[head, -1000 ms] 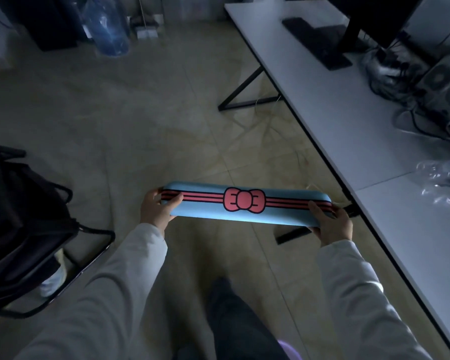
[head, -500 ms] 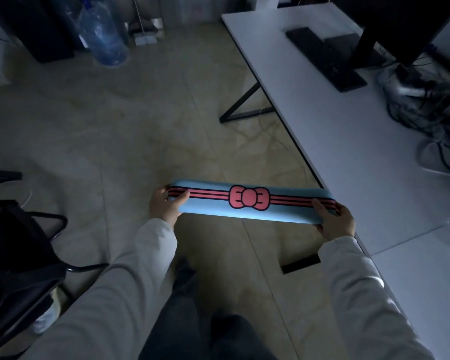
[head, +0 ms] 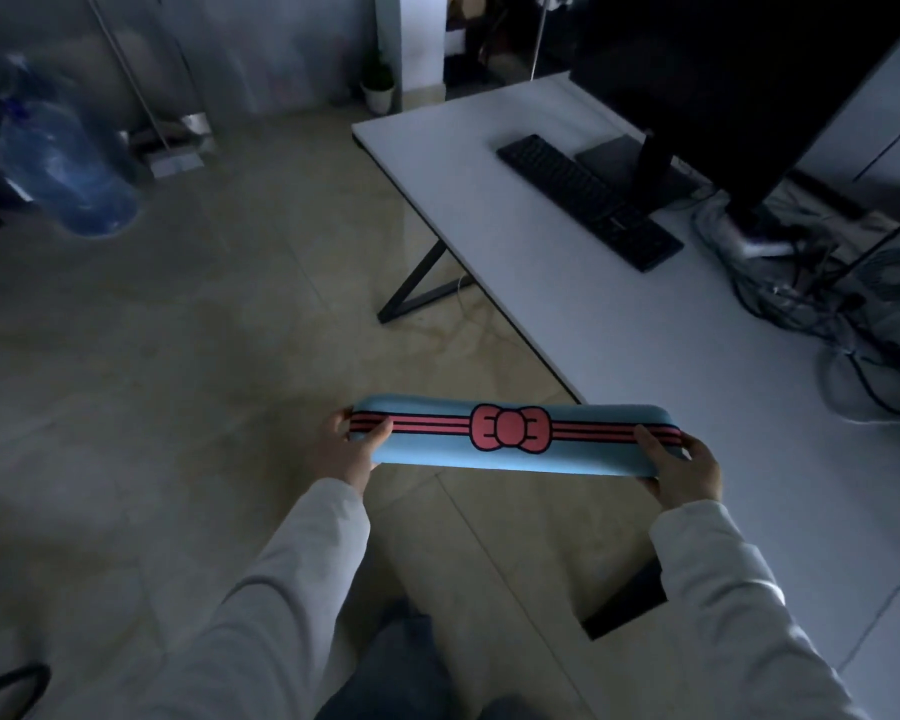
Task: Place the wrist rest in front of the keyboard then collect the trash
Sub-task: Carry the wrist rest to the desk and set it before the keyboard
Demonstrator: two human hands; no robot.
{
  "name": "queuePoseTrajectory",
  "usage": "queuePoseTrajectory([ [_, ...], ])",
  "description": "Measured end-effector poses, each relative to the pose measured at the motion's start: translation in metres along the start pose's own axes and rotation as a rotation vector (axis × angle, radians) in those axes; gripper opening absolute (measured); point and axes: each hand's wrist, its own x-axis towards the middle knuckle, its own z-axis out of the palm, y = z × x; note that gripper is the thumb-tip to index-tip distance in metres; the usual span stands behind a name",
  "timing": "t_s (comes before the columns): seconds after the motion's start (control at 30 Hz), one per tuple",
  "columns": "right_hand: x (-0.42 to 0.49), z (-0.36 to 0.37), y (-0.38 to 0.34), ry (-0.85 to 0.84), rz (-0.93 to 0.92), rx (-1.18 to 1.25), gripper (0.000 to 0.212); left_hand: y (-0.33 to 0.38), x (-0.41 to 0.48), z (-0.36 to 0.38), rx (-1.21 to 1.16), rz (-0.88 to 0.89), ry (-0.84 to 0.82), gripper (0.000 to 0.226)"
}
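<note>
Gripping the wrist rest (head: pixel 510 435) by its ends, left hand (head: pixel 345 449) and right hand (head: pixel 682 467) closed. It is hovering level over the desk's (head: pixel 619 324) near edge; the keyboard (head: pixel 588 200) is lying toward the far end.

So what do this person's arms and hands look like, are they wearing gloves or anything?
No gloves: the left hand and right hand are bare, and no rings or watch show in this dim light. Both arms are covered to the wrist by long, loose, pale grey-white sleeves: the left sleeve and right sleeve. The fabric looks plain and soft, creased, with no visible print or markings.
</note>
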Motion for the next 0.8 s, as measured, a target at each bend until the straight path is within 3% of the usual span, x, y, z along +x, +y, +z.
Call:
queuePoseTrajectory([
  [0.37,0.063,0.07,-0.035,0.134,0.071,0.061,0.054,0.069,0.119,0.059,0.1,0.009,-0.149,0.055],
  [0.8,0.193,0.129,-0.122,0.152,0.109,0.205,0.053,0.155,0.227,0.177,0.206,0.042,-0.212,0.051],
])
